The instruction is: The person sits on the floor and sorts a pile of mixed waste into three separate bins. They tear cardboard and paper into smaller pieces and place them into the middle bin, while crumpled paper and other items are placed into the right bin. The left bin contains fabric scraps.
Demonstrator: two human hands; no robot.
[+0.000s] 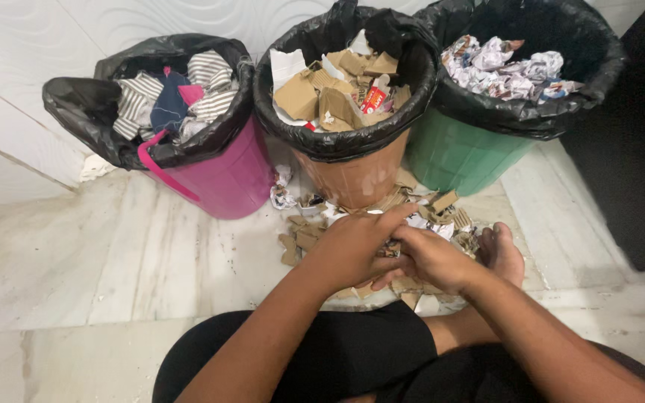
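Both hands meet over a heap of torn cardboard scraps [315, 237] on the pale marble floor [113, 254]: the left hand [352, 246] curls palm-down over the pieces, the right hand [431, 257] closes against it — whether either has actually gripped a scrap I cannot tell. Behind the heap stand three black-lined bins — a pink bin [225, 179] holding striped cloth, a brown bin [356, 175] full of cardboard with a small red-and-white package among it, and a green bin [460, 157] of crumpled printed wrappers.

Red-white carton [373, 97] in brown bin [352, 175].
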